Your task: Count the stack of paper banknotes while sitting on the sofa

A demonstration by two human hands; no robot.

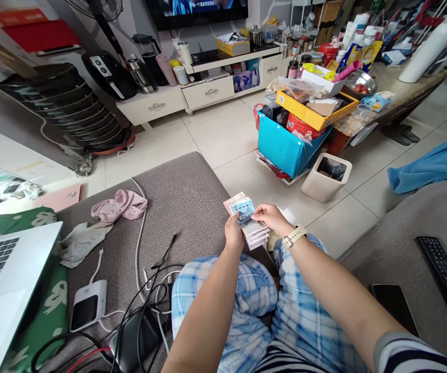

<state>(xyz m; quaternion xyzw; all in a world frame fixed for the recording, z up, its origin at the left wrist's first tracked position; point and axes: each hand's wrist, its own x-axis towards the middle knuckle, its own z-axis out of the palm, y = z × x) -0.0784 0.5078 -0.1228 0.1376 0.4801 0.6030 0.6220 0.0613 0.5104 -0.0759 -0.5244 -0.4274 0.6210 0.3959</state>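
A small stack of banknotes is held above my knees, at the sofa's front edge. My left hand grips its left side, the thumb lying on top. At the upper right side, my right hand pinches the edge of the notes between thumb and fingers. The top part shows a blue note, with pinkish and greyish notes fanned out behind and below it. A watch with a pale strap sits on my right wrist. How many notes there are cannot be made out.
On the sofa to the left lie a laptop, a white power bank, tangled cables and a pink cloth. A phone and a remote control lie at right. Ahead stand a bin and a blue box.
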